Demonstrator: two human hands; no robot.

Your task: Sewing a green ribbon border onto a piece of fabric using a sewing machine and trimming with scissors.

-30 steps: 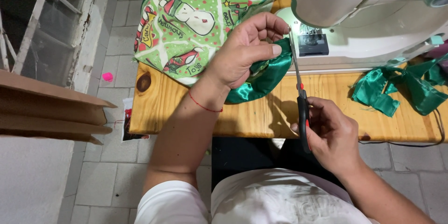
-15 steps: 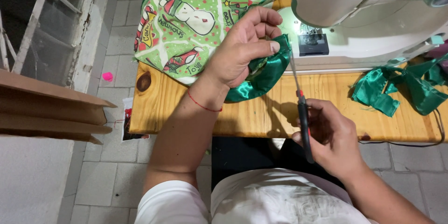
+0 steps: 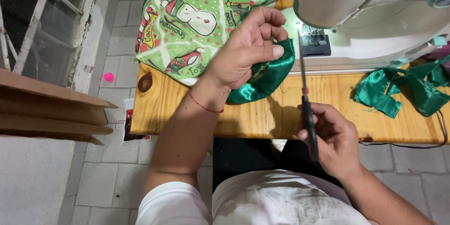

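Green satin trim pinched in left hand, over the wood surface beside the printed cloth. Right hand grips scissors, blades pointing at sewing machine. Satin scraps right.

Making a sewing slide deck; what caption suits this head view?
Left hand grips green satin-edged fabric beside sewing machine; right hand holds scissors.

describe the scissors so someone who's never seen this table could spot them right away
Start at the white sewing machine at the back right of the wooden table. In front of it, the right hand holds the scissors upright, blades shut, tips toward the needle area. They are the only thin, dark metal thing; everything nearby is green fabric.
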